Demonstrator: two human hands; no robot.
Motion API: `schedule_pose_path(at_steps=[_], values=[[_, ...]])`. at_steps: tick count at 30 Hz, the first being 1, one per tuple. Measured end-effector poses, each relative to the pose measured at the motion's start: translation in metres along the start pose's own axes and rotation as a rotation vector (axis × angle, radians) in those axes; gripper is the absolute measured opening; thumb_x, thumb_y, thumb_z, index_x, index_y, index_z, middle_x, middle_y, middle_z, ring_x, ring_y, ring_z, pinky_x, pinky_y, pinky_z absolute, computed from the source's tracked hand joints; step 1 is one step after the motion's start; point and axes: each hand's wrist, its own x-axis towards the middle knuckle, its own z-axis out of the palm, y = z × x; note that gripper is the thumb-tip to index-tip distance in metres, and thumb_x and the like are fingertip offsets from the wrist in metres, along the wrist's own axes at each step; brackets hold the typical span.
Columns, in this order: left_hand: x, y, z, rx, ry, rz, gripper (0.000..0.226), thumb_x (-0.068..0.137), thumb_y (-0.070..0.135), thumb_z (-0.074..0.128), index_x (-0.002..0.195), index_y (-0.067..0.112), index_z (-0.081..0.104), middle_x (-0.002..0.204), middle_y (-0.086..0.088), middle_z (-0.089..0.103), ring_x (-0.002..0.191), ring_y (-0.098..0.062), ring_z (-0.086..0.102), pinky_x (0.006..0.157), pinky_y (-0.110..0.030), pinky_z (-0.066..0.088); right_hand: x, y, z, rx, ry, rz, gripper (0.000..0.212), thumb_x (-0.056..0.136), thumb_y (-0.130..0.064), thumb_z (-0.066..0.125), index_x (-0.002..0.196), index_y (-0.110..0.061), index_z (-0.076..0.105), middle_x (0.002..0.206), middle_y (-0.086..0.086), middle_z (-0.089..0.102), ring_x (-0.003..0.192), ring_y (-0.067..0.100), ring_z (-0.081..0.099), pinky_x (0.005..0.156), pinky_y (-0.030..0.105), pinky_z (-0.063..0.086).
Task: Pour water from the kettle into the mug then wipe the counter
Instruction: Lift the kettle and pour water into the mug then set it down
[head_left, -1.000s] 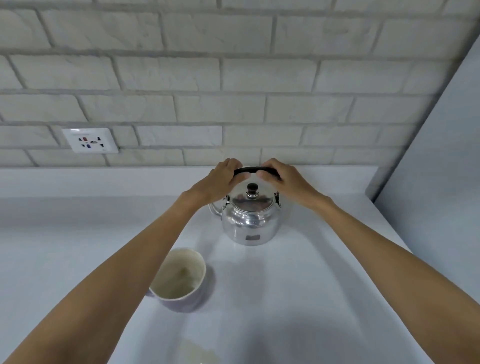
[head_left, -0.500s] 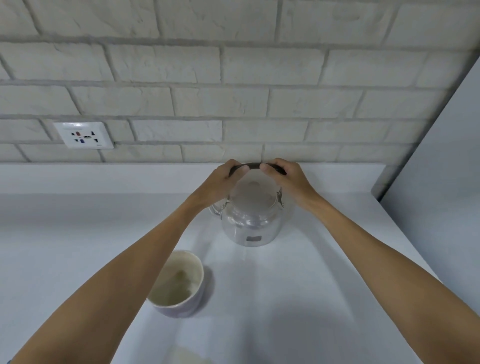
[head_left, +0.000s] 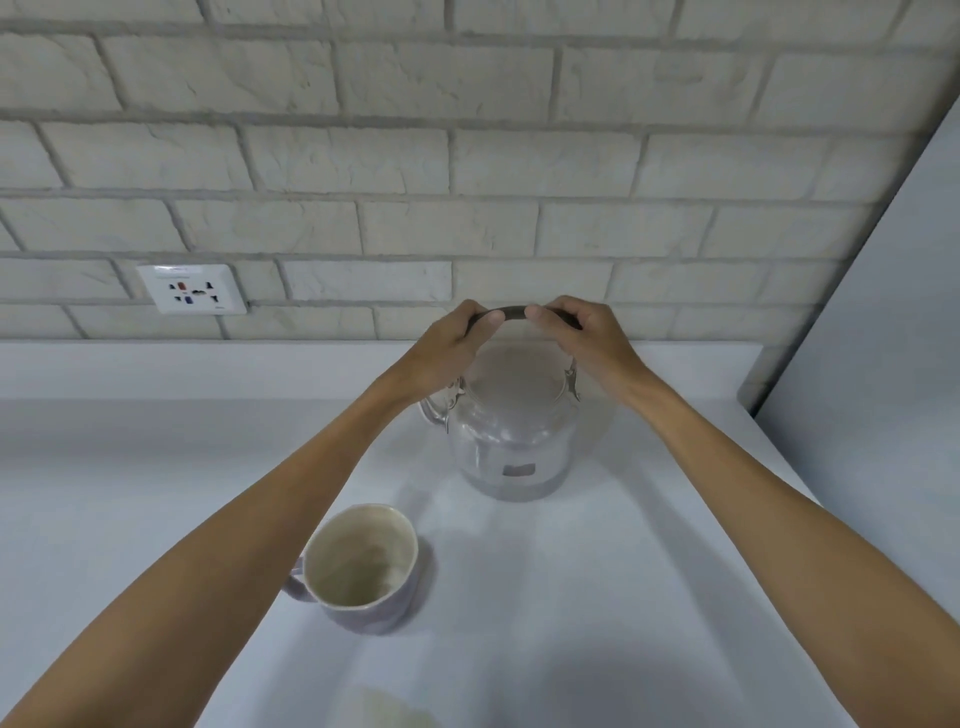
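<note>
White counter (head_left: 597, 571) | both hands' fingers wrapped around kettle (head_left: 511, 441) handle | mug (head_left: 361, 566) looks empty

Evenly, softly lit, neither dim nor glaring. Faint shadows on the counter (head_left: 649, 597) beside the mug (head_left: 363, 566) and under both forearms. Motion-blurred kettle (head_left: 511, 436), lid detail smeared. Brick wall (head_left: 467, 156) courses bowed by wide-angle distortion toward the edges. Slightly soft overall.

Counter (head_left: 597, 597) open right of mug (head_left: 363, 566) (kettle (head_left: 511, 447) behind).
</note>
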Motion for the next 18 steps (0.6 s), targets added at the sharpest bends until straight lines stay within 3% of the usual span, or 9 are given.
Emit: schedule_pose_path(at_steps=[7,11,13,15,18], values=[[-0.011,0.062,-0.03,0.004,0.03,0.079,0.038,0.095,0.046,0.039,0.105,0.012,0.053,0.088,-0.001,0.052,0.079,-0.013,0.05,0.087,-0.042,0.047,0.002,-0.066,-0.014,0.056,0.143,-0.024,0.043,0.071,-0.057,0.071,0.051,-0.024,0.052,0.045,-0.015,0.033,0.045,0.005,0.031,0.05,0.022,0.028],[-0.022,0.097,-0.046,0.02,0.048,0.124,0.038,0.095,0.048,0.04,0.104,0.014,0.054,0.084,0.003,0.051,0.074,-0.007,0.05,0.081,-0.034,0.048,-0.005,-0.107,-0.019,0.101,0.277,-0.036,0.055,0.064,-0.063,0.073,0.055,-0.013,0.049,0.061,0.008,0.032,0.049,0.009,0.029,0.051,0.021,0.028],[-0.03,0.11,-0.053,-0.005,0.062,0.15,0.036,0.094,0.048,0.042,0.101,0.015,0.056,0.076,0.008,0.048,0.063,0.004,0.05,0.068,-0.019,0.048,-0.011,-0.125,-0.02,0.111,0.306,-0.041,0.055,0.064,-0.062,0.073,0.057,-0.013,0.048,0.068,0.008,0.031,0.05,0.01,0.028,0.047,0.016,0.028],[-0.041,0.116,-0.06,-0.06,0.059,0.165,0.031,0.094,0.045,0.044,0.096,0.017,0.058,0.074,0.006,0.049,0.059,0.004,0.051,0.059,-0.009,0.043,-0.018,-0.137,-0.019,0.11,0.318,-0.058,0.055,0.065,-0.059,0.073,0.053,-0.015,0.042,0.065,0.008,0.028,0.05,0.011,0.026,0.047,0.017,0.027],[-0.066,0.108,-0.071,-0.081,0.014,0.17,0.038,0.093,0.049,0.043,0.103,0.016,0.06,0.083,0.003,0.055,0.073,-0.004,0.056,0.069,-0.012,0.045,-0.032,-0.145,-0.011,0.093,0.311,-0.087,0.055,0.071,-0.051,0.072,0.047,-0.018,0.035,0.05,-0.004,0.023,0.05,0.012,0.025,0.048,0.018,0.025]])
